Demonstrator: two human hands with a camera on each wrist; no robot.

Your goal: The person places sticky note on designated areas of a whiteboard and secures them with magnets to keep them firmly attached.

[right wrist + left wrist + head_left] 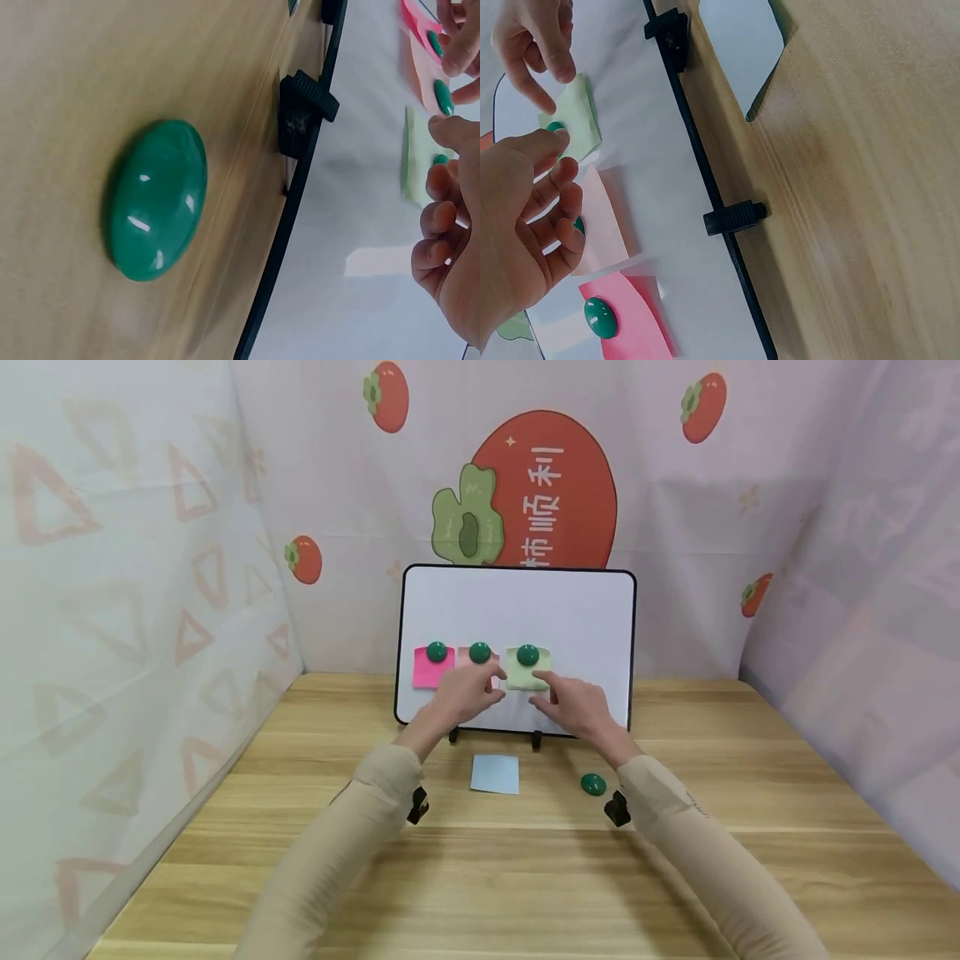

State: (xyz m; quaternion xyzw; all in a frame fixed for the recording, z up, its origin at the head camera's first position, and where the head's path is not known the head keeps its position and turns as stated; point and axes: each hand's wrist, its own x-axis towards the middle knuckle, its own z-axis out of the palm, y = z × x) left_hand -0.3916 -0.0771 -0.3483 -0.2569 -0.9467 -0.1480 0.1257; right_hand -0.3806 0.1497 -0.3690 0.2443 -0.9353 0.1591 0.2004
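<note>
My left hand (pixel 463 693) is in front of the whiteboard (pixel 517 606), overlapping the pale pink sticky note (pixel 606 229) in the head view. To its right, my right hand (pixel 581 706) has thumb and forefinger spread apart beside the light green sticky note (pixel 519 677). Neither hand grips anything; the fingers are loosely bent. A round green magnet (pixel 528 655) sits on the light green note's upper part. Another green magnet (pixel 480 652) is on the pale pink note, and a third (pixel 437 652) on the bright pink note (pixel 428 674).
On the wooden table (pixel 495 877) in front of the board lie a light blue sticky note (pixel 495 775) and, farther right, a loose green magnet (pixel 160 199). Black stand clips (pixel 735 218) hold the board's lower edge. Patterned cloth (pixel 675 510) hangs behind and at both sides.
</note>
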